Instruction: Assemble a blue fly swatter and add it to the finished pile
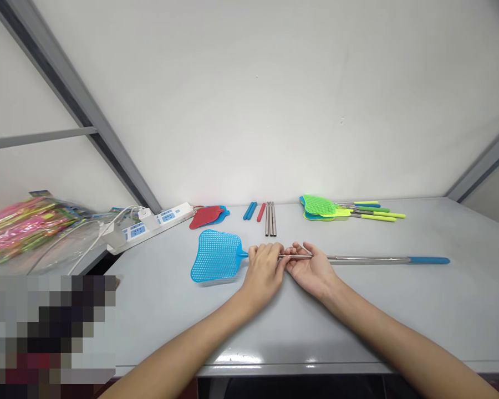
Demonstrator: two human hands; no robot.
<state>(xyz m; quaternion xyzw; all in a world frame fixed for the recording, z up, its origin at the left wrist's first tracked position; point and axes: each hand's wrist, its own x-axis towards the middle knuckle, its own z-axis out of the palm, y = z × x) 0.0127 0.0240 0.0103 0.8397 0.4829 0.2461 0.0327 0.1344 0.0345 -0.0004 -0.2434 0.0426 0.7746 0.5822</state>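
A blue fly swatter (217, 256) lies crosswise over the table, its mesh head to the left. Its telescopic metal rod is drawn out long and ends in a blue grip (429, 260) on the right. My left hand (265, 270) is closed around the rod just beside the head, palm down. Close by, my right hand (311, 270) is turned palm up, with the rod running across it beneath the thumb and its fingers partly curled. The fingertips of both hands nearly meet at the rod.
Along the back lie red and blue swatter heads (207, 216), blue grips (250, 210), a red grip (261, 212), metal rods (270, 219) and a pile of assembled swatters (319, 205). On the left are a power strip (149, 227) with cables and plastic-bagged goods (29, 224).
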